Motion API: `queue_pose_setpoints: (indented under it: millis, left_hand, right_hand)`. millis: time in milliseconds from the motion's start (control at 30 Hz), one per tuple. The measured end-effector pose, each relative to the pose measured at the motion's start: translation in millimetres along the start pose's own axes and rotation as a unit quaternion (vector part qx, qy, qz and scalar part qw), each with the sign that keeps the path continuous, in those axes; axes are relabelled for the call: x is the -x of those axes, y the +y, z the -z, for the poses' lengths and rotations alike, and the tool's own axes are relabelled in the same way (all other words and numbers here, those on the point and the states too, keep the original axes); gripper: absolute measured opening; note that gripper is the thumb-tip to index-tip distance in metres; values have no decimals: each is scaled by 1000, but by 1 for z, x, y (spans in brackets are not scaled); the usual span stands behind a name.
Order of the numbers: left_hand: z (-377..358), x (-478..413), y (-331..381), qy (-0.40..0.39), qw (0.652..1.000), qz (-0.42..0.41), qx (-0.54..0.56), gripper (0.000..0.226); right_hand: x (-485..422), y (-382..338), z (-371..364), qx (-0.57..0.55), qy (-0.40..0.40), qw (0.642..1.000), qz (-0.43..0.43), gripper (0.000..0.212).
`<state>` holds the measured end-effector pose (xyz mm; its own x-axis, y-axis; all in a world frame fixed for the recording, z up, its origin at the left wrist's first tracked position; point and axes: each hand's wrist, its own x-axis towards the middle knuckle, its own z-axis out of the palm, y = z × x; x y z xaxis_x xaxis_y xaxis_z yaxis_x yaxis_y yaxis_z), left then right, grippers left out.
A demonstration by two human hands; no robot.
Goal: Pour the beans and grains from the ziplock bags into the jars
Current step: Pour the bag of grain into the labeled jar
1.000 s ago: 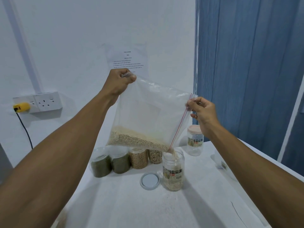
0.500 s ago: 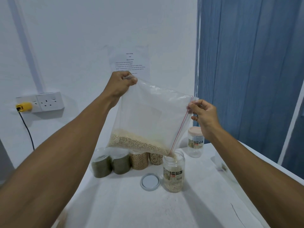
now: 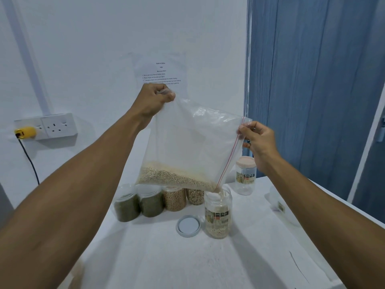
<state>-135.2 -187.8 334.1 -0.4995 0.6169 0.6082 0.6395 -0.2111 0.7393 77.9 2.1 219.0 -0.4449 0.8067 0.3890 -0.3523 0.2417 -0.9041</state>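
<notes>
Above the open jar (image 3: 218,213): the ziplock bag (image 3: 193,142) hangs tilted, its lowest corner at the jar's mouth, with a thin stream of pale grain (image 3: 173,177) dropping in.
Left hand (image 3: 154,100): fingers curled round the bag's upper closed corner, held high near the wall.
Right hand (image 3: 257,140): pinches the zip edge at the top of the red line (image 3: 230,153), lower and to the right.
Change: very little over the last second. Both hands hold the same corners, the tilt is much the same, and the pouring corner has stayed over the mouth. The heap in the bag may be a shade thinner, but I cannot be sure.
Grain left: a wedge along the bag's bottom edge, sloping toward the pouring corner, so a good share is yet to go.
Jar level: grain shows at the bottom, and the label hides how high it reaches.
Meaning: a steady pour in mid course. The bag will likely need a steeper tilt as the heap thins.
Lid (image 3: 188,225): flat on the desk (image 3: 166,257), just left of the open jar.
Filled jars (image 3: 151,203): four in a row at the back.
Capped jar (image 3: 245,176): behind and to the right; it looks empty and is probably next.
Risk: the mouth is narrow, so a slipped corner would scatter grain.
</notes>
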Motion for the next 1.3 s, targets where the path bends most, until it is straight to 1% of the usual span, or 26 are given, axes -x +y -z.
queue_pose_setpoints:
  millis: [200, 300, 467, 600, 633, 733, 833, 967, 1133, 1300]
  left_hand:
    - [4, 2, -3, -7, 1000, 2, 3, 42]
    - [3, 2, -2, -5, 1000, -2, 2, 39]
    - [2, 3, 2, -12, 1000, -6, -2, 41]
    - [-1, 2, 3, -23, 1000, -7, -2, 30]
    - [-2, 1, 3, -26, 1000, -8, -4, 31]
    - [-3, 0, 4, -34, 999, -7, -8, 44]
    - [-3, -2, 4, -35, 999, -5, -12, 40]
    - [-3, -1, 7, -39, 999, -5, -18, 49]
    - [-6, 1, 12, -47, 998, -1, -29, 43]
    - [-12, 2, 18, -62, 996, -18, -59, 22]
  right_hand:
    - [2, 1, 0, 4, -1, 1000, 1, 5]
    - [3, 1, -1, 4, -1, 1000, 0, 5]
    - [4, 4, -1, 5, -2, 1000, -4, 5]
    - [4, 6, 1, 4, 1, 1000, -3, 5]
    - [3, 6, 2, 4, 2, 1000, -3, 5]
    - [3, 7, 4, 7, 5, 1000, -4, 6]
    - [3, 7, 6, 3, 5, 1000, -3, 8]
    - [4, 8, 6, 7, 5, 1000, -1, 8]
    - [4, 12, 5, 11, 9, 1000, -5, 7]
    - [5, 17, 5, 9, 13, 1000, -14, 7]
